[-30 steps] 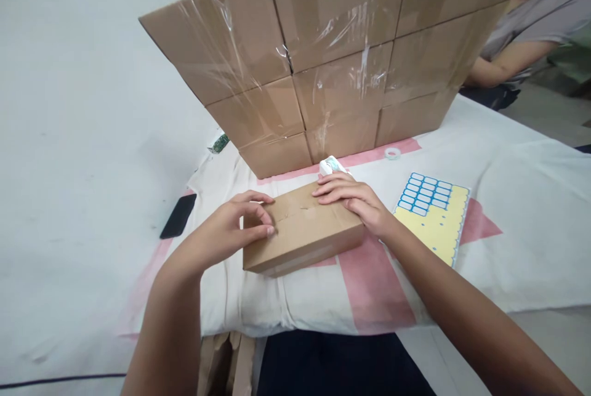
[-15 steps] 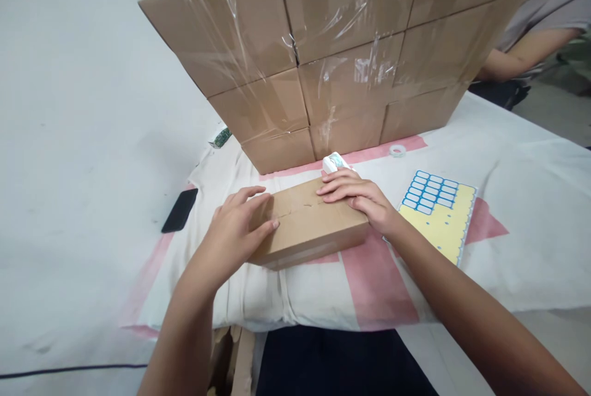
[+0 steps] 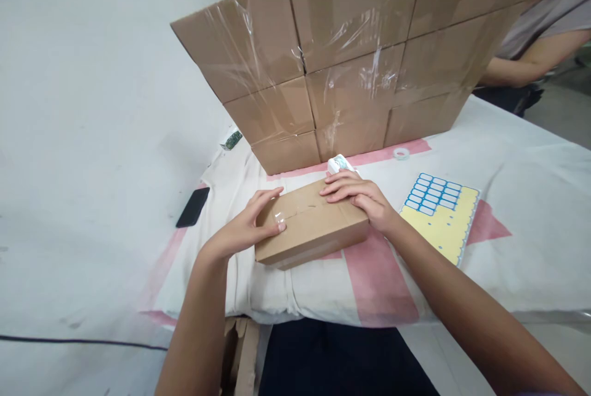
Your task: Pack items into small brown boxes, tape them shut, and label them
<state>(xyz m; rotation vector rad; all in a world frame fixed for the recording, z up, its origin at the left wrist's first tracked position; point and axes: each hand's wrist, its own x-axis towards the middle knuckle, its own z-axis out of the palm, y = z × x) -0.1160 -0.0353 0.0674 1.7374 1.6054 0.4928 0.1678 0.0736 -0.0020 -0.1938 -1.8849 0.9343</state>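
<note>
At the left end of a small cardboard box (image 3: 318, 217), the left hand (image 3: 244, 228) spreads into a wide C, thumb tip on the top face, forefinger stretched toward the far edge. A glint of clear tape (image 3: 279, 217) shows beside that thumb; whether it is pinched cannot be told. On the box's right end lies the right hand (image 3: 359, 198), its fingers slightly bent and close together, resting on the top without wrapping round it. The box sits on a cloth-covered table (image 3: 521, 199). Just beyond the right fingers is a small white object (image 3: 337, 162), partly hidden. Farther right lie a yellow label sheet (image 3: 438, 217) and a tape ring (image 3: 401, 159); left, a black phone (image 3: 192, 207). Behind stand stacked cartons (image 3: 355, 85) and, right, another person's arm (image 3: 517, 72).
</note>
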